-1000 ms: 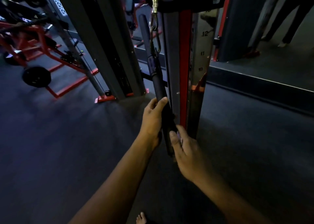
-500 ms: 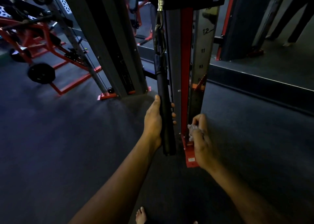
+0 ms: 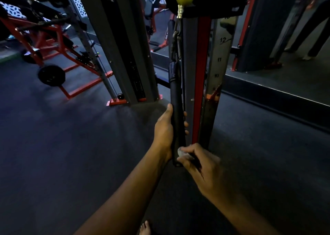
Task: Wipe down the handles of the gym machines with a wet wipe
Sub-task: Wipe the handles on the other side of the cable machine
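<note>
Black handle (image 3: 176,99) – two hands (image 3: 163,131) (one wipe (image 3: 182,153)).

- Right hand (image 3: 201,163), half a second ago away from the handle (image 3: 176,120) beside the red post (image 3: 200,84), is now back at the handle's lower end.
- Wipe (image 3: 182,153), bunched in its fingers (image 3: 193,148), now touches the handle just below the left hand (image 3: 165,133).
</note>
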### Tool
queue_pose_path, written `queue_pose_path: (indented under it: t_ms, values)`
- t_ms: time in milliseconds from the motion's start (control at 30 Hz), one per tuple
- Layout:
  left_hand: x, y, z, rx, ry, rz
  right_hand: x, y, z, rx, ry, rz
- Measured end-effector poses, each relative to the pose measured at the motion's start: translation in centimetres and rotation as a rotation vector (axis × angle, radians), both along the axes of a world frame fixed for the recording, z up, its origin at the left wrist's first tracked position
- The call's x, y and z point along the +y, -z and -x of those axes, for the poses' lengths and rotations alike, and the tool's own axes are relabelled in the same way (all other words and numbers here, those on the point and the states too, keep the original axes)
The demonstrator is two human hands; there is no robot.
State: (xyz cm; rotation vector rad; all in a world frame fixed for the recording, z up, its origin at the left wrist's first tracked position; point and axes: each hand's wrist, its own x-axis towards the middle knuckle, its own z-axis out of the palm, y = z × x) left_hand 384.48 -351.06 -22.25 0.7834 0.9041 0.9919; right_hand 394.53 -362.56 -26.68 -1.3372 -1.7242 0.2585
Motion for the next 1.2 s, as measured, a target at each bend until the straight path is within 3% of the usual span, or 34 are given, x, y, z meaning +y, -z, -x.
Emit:
queue_pose_path:
  t_ms: [100, 300, 433, 700, 833, 1000, 1100, 1200]
  values:
    - [-0.4, -0.2, -0.1, -0.036, 0.014, 0.037, 1.1, -0.3, -0.9, -0.129, 0.073, -0.169]
    - [-1.0, -0.5, -0.5, -0.125, 0.087, 0.074, 4.8, -3.7, -1.4, -0.012, 0.119, -0.187]
    - [-0.8, -0.8, 0.1, -0.017, 0.095, -0.069, 4.0, -3.8, -0.8, 0.055, 0.023, -0.098]
    - [-1.2, -0.4, 0.9, 0.19, 0.123, -0.285, -1.6, -1.0, 0.1, -0.033, -0.163, -0.006]
    - [-0.9, -0.4, 0.8, 0.064, 0.2, -0.202, -0.2, -1.9, -0.3, -0.121, -0.169, -0.073]
    - [-1.3, -0.4, 0.6, -0.081, 0.266, -0.031, 3.4, -3.8, -3.0, -0.143, 0.049, -0.152]
    - [-1.2, -0.1, 0.7, -0.04, 0.249, -0.008, 2.1, -3.1, -2.0, -0.137, -0.008, -0.087]
    - [-1.1, 0.1, 1.1, 0.108, 0.176, -0.101, -1.2, -1.2, 0.1, -0.112, -0.172, -0.029]
